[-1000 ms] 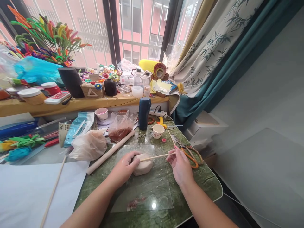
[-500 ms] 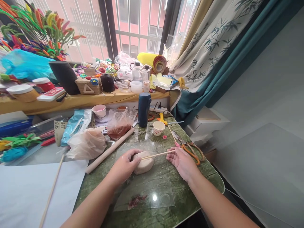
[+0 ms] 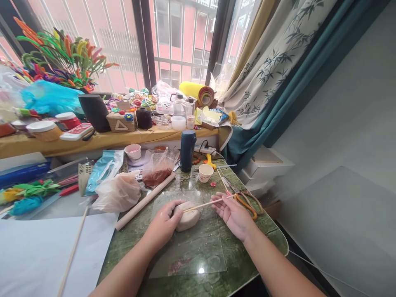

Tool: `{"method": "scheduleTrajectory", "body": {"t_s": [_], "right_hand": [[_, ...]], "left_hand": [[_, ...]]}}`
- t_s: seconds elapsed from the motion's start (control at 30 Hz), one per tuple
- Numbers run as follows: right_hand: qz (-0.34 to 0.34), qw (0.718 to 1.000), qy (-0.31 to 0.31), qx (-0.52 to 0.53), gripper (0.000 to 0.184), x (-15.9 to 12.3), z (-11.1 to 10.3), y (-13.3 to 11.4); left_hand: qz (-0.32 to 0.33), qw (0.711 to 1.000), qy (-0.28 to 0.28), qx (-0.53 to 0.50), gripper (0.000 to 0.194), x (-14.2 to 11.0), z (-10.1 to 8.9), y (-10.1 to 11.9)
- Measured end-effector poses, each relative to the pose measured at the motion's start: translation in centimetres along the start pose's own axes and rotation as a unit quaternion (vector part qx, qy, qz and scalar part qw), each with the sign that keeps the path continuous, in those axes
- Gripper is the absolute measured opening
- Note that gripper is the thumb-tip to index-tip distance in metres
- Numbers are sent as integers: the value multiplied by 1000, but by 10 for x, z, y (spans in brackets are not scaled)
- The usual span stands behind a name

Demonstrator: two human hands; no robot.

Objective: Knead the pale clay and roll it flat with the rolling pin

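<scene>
A smooth off-white lump of clay (image 3: 188, 221) rests on a clear plastic sheet (image 3: 207, 255) in the head view. My left hand (image 3: 166, 220) is closed around the lump's left side, its thumb lying on top. Between thumb and fingers of my right hand (image 3: 234, 215) is the far end of a thin wooden stick (image 3: 204, 205). That stick slants down leftward, and its near end lies across the top of the clay beside my left thumb. Orange-handled scissors (image 3: 247, 205) lie just beyond my right hand.
A rolling pin (image 3: 145, 202) lies left of the clay. Farther back are a paper cup (image 3: 206, 173), a dark blue bottle (image 3: 187, 151), a yellow glue gun (image 3: 210, 161) and a bag of brown material (image 3: 158, 173). White paper (image 3: 46, 251) covers the left side.
The view has tilted slightly upward and turned left. My right hand has turned a little, its palm facing up more. The stick still lies on the clay, and my left hand keeps its hold.
</scene>
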State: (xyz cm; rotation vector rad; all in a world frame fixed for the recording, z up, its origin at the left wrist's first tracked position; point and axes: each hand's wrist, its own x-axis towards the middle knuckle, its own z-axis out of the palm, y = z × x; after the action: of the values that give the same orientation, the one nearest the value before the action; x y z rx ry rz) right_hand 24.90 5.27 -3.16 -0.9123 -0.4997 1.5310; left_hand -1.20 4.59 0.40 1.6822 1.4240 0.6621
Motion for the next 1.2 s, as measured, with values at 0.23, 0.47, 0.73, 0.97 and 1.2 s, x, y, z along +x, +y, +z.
{"method": "scheduleTrajectory", "body": {"t_s": [0.23, 0.47, 0.73, 0.97, 1.2], "right_hand": [[-101, 991, 63, -54, 40, 5, 12, -1], [-83, 989, 98, -69, 46, 13, 8, 23], [-22, 994, 61, -84, 45, 19, -3, 16], [-32, 993, 58, -100, 47, 18, -1, 21], [-137, 980, 26, -144, 38, -1, 14, 1]], "left_hand": [[34, 999, 5, 39, 68, -9, 5, -1], [4, 1000, 28, -2, 36, 3, 5, 2], [-29, 999, 14, -12, 31, 9, 2, 7], [-20, 1000, 16, -9, 28, 10, 4, 4], [34, 998, 44, 11, 41, -3, 9, -5]]}}
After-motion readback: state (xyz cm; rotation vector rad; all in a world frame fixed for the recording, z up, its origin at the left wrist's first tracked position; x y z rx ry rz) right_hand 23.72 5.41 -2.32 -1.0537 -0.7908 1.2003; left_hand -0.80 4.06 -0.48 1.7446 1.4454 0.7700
